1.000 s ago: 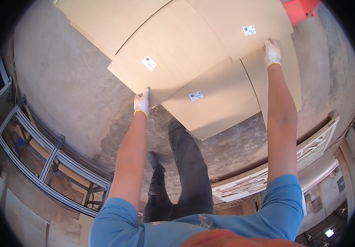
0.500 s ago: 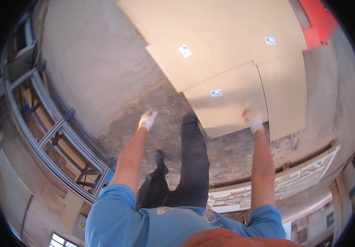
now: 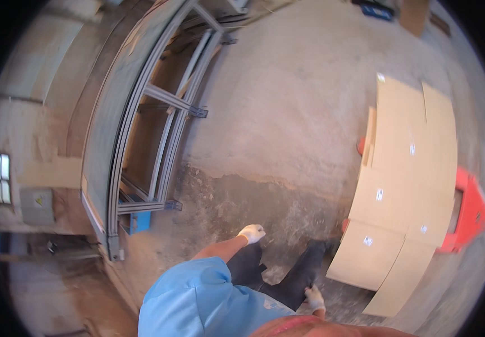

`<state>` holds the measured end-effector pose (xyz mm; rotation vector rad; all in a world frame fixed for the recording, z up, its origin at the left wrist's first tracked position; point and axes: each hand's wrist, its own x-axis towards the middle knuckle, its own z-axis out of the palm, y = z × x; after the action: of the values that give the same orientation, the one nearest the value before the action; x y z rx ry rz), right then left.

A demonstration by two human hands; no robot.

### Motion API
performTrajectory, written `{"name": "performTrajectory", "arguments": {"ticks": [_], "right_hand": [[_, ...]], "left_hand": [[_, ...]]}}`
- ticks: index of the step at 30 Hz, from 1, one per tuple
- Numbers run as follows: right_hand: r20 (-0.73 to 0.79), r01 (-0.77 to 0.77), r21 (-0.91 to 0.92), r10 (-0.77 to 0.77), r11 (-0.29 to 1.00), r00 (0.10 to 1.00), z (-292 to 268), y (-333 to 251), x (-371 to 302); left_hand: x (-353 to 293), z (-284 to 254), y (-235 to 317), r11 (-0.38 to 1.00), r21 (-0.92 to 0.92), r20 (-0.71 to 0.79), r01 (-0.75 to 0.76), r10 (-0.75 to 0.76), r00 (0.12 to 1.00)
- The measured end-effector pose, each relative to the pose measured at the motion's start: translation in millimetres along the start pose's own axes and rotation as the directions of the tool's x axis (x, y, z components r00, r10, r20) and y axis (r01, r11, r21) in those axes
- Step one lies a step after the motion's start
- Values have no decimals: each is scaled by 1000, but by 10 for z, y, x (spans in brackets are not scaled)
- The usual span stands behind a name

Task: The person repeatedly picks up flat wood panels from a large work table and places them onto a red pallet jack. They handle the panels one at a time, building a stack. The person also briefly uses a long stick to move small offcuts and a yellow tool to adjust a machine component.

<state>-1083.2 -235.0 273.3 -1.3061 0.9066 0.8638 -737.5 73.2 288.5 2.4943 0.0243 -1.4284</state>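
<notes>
My left hand [image 3: 252, 233], in a white glove, hangs in front of my body above the dark, stained floor. Its fingers are curled in and nothing shows in them. Lower down, beside my right thigh, is my right hand [image 3: 313, 297], also gloved; its fingers are small and shadowed, so their pose is unclear, and no object shows with it. To the right of both hands, apart from them, lie flat tan boards [image 3: 366, 255], overlapping each other and bearing small white labels.
A red pallet jack part [image 3: 470, 210] sticks out beyond the boards' right side. On the left stands a long metal-framed table [image 3: 158, 95] with a blue box [image 3: 139, 222] at its near foot. A grey electrical box [image 3: 37, 206] is on the far-left wall. Dark clutter [image 3: 374, 10] lies at the top.
My view has swung left, so the boards now sit farther right and the metal-framed table is nearer the middle. My right hand has left the boards and dropped beside my leg.
</notes>
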Motion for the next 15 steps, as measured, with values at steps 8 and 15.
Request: {"name": "performTrajectory", "arguments": {"ticks": [8, 15], "right_hand": [[-19, -28, -423, 22, 906, 1000, 1625, -1055, -457], [25, 203, -567, -230, 798, 973, 2125, -2796, -193]], "left_hand": [[-1037, -1051, -2247, 900, -425, -161, 100, -183, 970], [-2014, -1777, -4315, 458, -875, -231, 157, -678, 698]]}}
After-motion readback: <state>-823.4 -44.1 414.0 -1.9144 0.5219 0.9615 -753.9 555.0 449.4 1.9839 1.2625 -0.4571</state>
